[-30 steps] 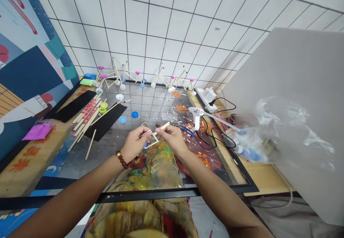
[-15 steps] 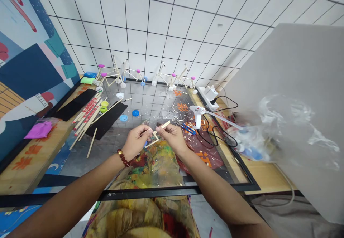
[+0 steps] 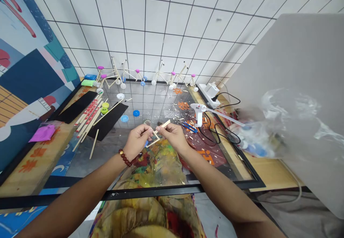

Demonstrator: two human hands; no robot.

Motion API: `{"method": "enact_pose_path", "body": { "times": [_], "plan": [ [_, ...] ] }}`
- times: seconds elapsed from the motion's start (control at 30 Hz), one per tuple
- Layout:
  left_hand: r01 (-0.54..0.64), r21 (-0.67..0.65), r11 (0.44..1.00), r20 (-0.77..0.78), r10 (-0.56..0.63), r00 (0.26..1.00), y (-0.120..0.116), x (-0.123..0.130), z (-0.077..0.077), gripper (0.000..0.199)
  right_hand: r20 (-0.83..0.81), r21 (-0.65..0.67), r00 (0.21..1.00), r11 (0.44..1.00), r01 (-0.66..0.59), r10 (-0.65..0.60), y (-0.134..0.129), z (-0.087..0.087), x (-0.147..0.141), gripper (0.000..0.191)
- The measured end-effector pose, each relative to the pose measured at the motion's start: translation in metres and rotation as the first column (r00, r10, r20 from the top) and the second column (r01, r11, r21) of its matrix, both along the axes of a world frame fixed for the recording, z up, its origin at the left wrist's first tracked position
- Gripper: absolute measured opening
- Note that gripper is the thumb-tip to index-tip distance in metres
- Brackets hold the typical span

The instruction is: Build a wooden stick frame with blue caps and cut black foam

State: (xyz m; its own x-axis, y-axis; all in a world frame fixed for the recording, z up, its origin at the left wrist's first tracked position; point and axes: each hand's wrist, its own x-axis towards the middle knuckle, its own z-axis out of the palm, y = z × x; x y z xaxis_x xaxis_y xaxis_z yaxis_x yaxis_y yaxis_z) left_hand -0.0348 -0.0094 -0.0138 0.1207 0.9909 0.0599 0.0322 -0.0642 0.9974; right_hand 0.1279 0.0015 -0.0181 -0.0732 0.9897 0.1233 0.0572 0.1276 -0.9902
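Between my two hands is a small frame of thin wooden sticks (image 3: 153,143), held just above the glass tabletop. My right hand (image 3: 174,136) is closed, pinching the upper stick of it between thumb and fingers. My left hand (image 3: 138,142), a beaded bracelet on its wrist, is closed with thumb and fingertips pinched at the frame's left side; the exact contact is hard to see. Just beyond the hands lie blue-handled snips (image 3: 189,126) and a white hot glue gun (image 3: 198,114). A light blue bottle cap (image 3: 124,118) and a darker blue cap (image 3: 136,113) lie ahead of my left hand.
Several small stick-built bicycle models (image 3: 161,77) with pink seats stand along the tiled wall. Wooden sticks (image 3: 88,120) lie on black sheets at left, near pink clay (image 3: 43,133). A power strip (image 3: 209,95), cables and a plastic bag (image 3: 258,143) are at right.
The view has shifted slightly. Both hands keep their hold on the stick frame, with hardly any movement of fingers or frame.
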Motion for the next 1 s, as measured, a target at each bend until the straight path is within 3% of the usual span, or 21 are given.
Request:
{"method": "enact_pose_path", "body": {
  "times": [0.37, 0.47, 0.63, 0.87, 1.0],
  "plan": [
    [0.017, -0.006, 1.000, 0.023, -0.016, 1.000, 0.004, -0.002, -0.008, 0.023, -0.023, 0.042, 1.000, 0.999, -0.003, 0.004, -0.001, 0.001, -0.001, 0.033],
    [0.052, -0.037, 0.998, 0.034, -0.051, 0.998, 0.005, -0.004, -0.008, 0.026, -0.049, 0.041, 0.998, 0.999, -0.023, 0.025, -0.004, 0.007, 0.001, 0.042],
    [0.088, -0.131, 0.987, 0.059, -0.081, 0.995, 0.006, -0.010, 0.002, 0.026, -0.115, 0.038, 0.993, 0.999, -0.030, 0.035, -0.003, 0.012, 0.006, 0.046],
    [0.182, -0.305, 0.935, 0.100, -0.158, 0.982, 0.011, -0.020, 0.020, 0.034, -0.205, -0.076, 0.975, 0.992, -0.103, 0.086, 0.004, 0.012, 0.012, 0.043],
    [0.198, -0.336, 0.921, 0.089, -0.178, 0.980, 0.021, -0.013, 0.022, 0.036, -0.217, -0.114, 0.976, 0.992, -0.052, 0.026, 0.011, 0.013, 0.021, 0.043]
  ]
}}
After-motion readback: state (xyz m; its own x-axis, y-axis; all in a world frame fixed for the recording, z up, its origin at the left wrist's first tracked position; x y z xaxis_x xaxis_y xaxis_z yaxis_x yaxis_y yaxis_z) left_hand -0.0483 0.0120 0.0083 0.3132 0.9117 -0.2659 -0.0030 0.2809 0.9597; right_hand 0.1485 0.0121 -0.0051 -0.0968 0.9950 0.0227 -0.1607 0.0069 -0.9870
